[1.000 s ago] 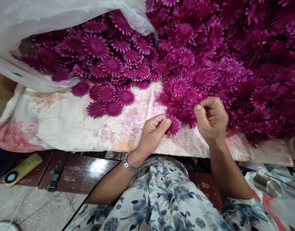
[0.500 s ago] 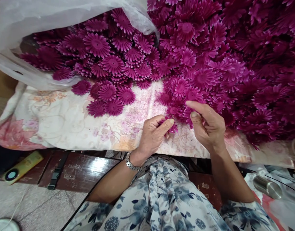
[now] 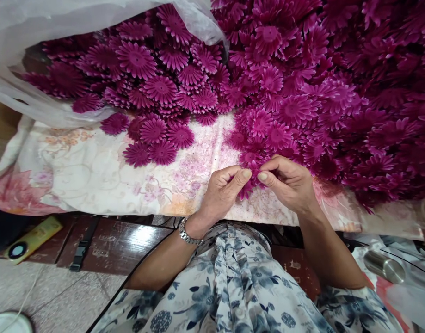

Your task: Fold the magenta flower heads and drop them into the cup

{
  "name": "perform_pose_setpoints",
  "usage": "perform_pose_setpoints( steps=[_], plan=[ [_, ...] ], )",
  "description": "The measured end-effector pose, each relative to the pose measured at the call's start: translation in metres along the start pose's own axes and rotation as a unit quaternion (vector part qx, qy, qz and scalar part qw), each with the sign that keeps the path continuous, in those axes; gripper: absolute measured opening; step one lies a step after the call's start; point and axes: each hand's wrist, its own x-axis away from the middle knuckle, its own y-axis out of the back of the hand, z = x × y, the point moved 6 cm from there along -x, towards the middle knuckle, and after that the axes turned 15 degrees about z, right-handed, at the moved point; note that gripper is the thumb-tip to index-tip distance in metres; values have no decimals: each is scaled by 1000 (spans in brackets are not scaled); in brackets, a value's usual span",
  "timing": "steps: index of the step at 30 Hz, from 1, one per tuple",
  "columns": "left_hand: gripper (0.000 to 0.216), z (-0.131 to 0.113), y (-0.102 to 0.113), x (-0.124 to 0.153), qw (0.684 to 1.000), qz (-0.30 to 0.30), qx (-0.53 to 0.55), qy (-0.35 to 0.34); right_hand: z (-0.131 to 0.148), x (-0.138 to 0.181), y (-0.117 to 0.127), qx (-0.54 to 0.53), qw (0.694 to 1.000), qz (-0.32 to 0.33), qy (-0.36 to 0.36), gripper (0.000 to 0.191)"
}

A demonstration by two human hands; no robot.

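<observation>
My left hand point(image 3: 222, 189), with a metal watch on its wrist, pinches a magenta fabric flower point(image 3: 246, 188) between thumb and fingers. My right hand point(image 3: 287, 181) meets it thumb to thumb and pinches the same flower from the right. Both hands hover over the near edge of a floral cloth point(image 3: 94, 171). A big heap of the same magenta flowers point(image 3: 319, 92) lies just beyond my fingers and spreads to the right.
A clear plastic bag point(image 3: 42, 27) full of flowers lies open at the upper left. A small cluster of flat flowers point(image 3: 157, 138) lies on the cloth. A yellow device point(image 3: 28, 240) lies on the floor at left, and a steel flask point(image 3: 384, 266) at lower right.
My right hand came down from the flower heap and moved left until it met my left hand on the held flower. My left hand stayed almost still.
</observation>
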Motion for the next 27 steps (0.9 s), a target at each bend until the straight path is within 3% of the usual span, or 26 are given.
perform_pose_setpoints(
  steps=[4, 8, 10, 12, 20, 27],
  plan=[
    [35, 4, 1, 1, 1000, 22, 19, 12, -2, 10, 16, 89, 988, -124, -30, 11],
    [33, 2, 3, 3, 999, 12, 36, 7, -1, 22, 41, 200, 946, -253, -42, 10],
    [28, 1, 0, 3, 997, 39, 64, 13, 2, 20, 45, 247, 938, -243, -33, 8],
    [26, 1, -3, 2, 995, 60, 81, 24, 7, 14, 41, 275, 942, -191, -12, 4],
    [26, 7, 1, 2, 998, -1, 32, 60, 24, 3, 8, 273, 956, -77, 77, 6],
    [31, 5, 3, 3, 999, -28, -1, 33, 21, 9, 15, 251, 960, -109, 61, 4]
  ],
)
